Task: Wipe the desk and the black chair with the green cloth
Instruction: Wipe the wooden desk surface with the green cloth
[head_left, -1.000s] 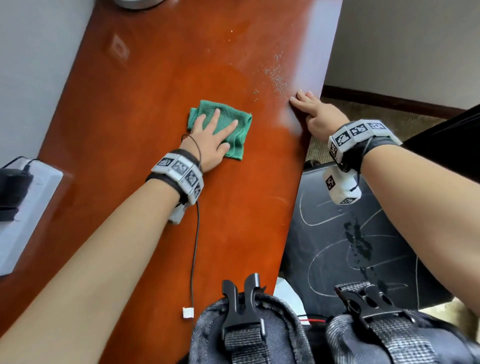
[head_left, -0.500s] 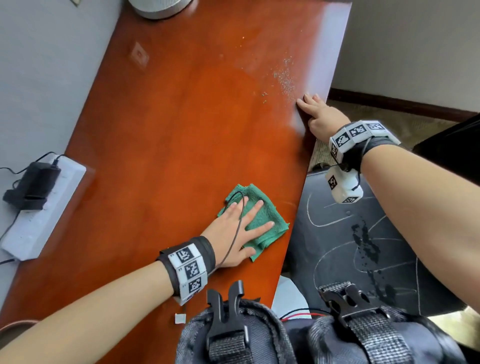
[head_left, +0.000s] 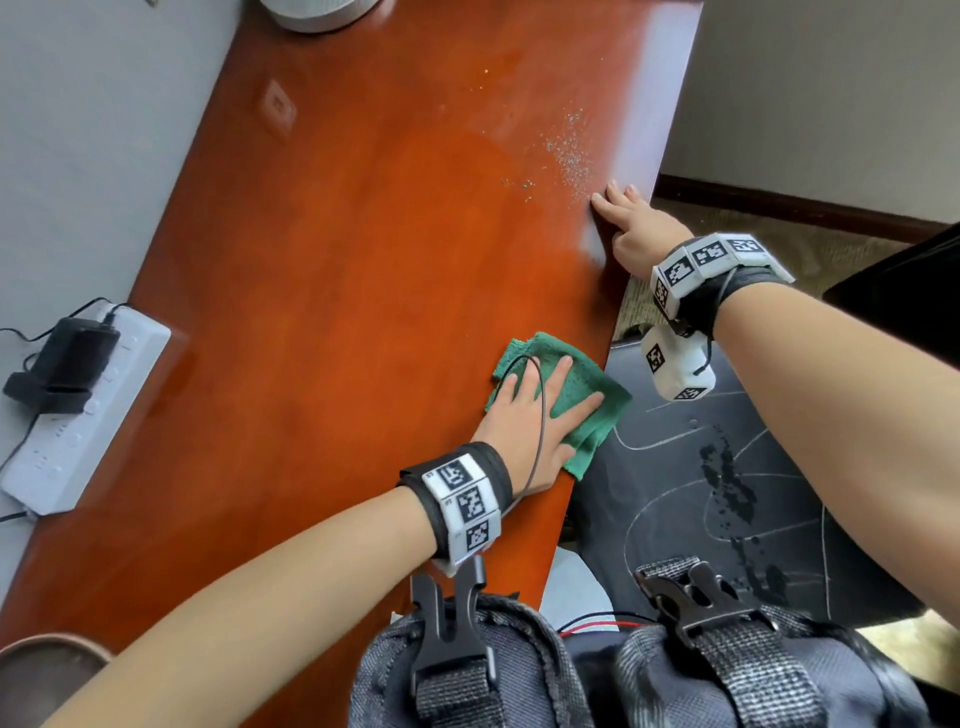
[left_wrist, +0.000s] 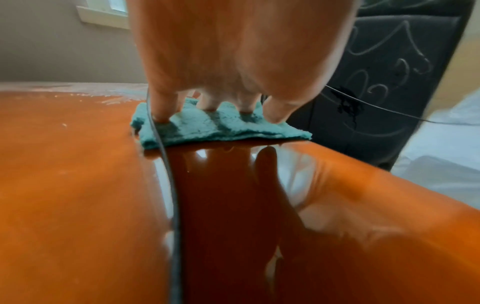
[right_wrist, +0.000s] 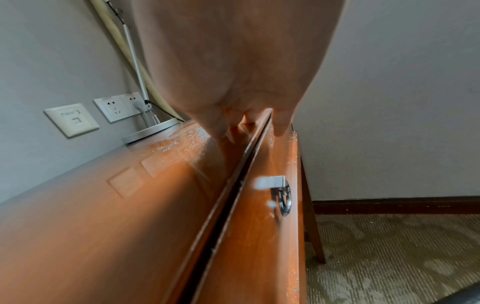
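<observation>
From the head camera, we are pressing our left hand (head_left: 524, 415), fingers spread flat, on the green cloth (head_left: 582, 387) at the desk (head_left: 337, 286) edge beside the black chair (head_left: 727, 493); the crumbs (head_left: 566, 150) are lying further along, nearer our right hand (head_left: 631, 228).

At the left wrist, straight fingers (left_wrist: 162, 107) are pinning the cloth.

At the right wrist, loosely extended fingers (right_wrist: 281, 127) are resting over the rim, gripping nothing.

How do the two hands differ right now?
The left hand lies flat with spread fingers pressing the green cloth on the desk; the right hand holds nothing. The left sits on the near desktop, the right at the far front edge. Both touch the desk.
</observation>
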